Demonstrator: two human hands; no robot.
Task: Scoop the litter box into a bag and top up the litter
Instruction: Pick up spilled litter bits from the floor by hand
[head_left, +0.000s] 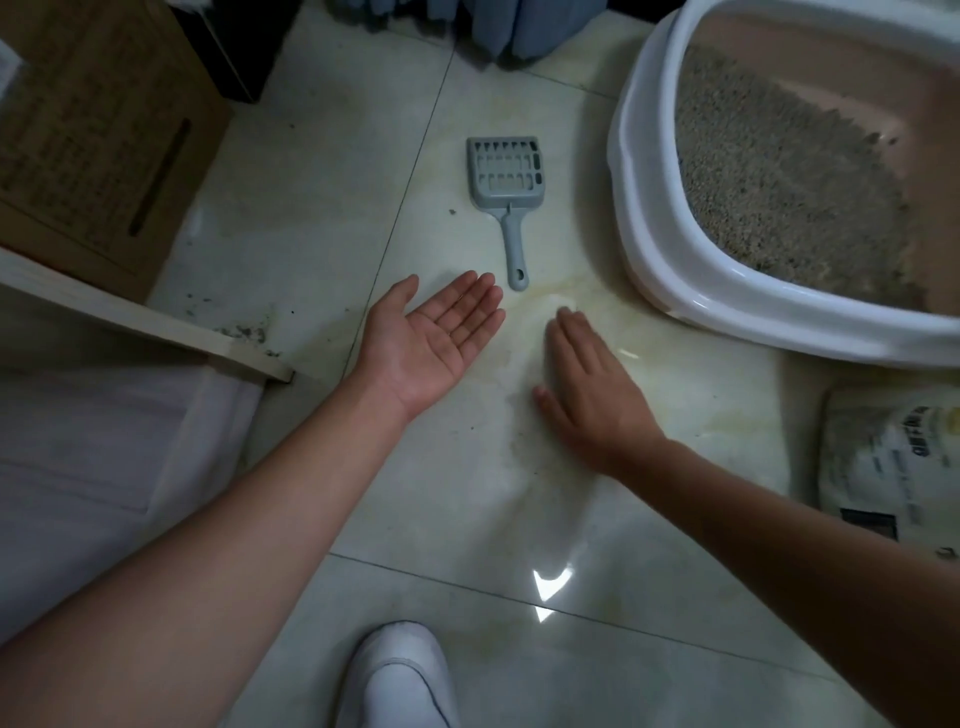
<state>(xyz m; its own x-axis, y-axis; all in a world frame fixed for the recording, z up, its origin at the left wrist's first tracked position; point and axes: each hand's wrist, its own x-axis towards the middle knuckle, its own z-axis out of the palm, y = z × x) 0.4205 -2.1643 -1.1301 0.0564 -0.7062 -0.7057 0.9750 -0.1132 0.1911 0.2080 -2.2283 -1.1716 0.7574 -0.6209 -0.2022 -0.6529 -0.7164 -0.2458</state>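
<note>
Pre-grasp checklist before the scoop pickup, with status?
1. Left hand free: ok, palm up, holding nothing.
2. Right hand free: ok, flat, palm down, blurred.
3. Scoop reachable: ok, lying on the floor tile, handle toward the hands.
4. Litter box open, litter visible: ok.
5. Waste bag ready: cannot tell, none clearly visible.
6. Refill litter bag at hand: ok, by the right forearm.
</note>
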